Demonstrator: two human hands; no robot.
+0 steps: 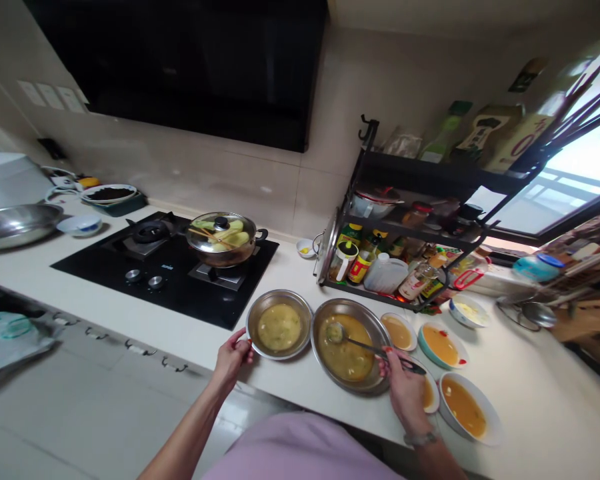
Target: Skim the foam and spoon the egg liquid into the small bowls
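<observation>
My left hand (235, 357) grips the rim of the smaller steel bowl (253, 308), which holds yellowish soup. In my right hand (400, 380) is a ladle (363, 345) with a dark handle. The ladle's head rests in the soup of the larger steel bowl (380, 325), just right of the smaller one. Around my right hand stand bowls of orange-brown soup: a small bowl (399, 331), a green-rimmed bowl (443, 343) and a white bowl (467, 407). Another white bowl (431, 393) is partly hidden behind my hand and the ladle handle.
A lidded pan (223, 240) with chopsticks and green pieces inside sits on the black gas hob (180, 293). A black rack (425, 227) of bottles and jars stands against the wall. A steel basin (17, 227) is at far left. The counter's front edge runs close to my body.
</observation>
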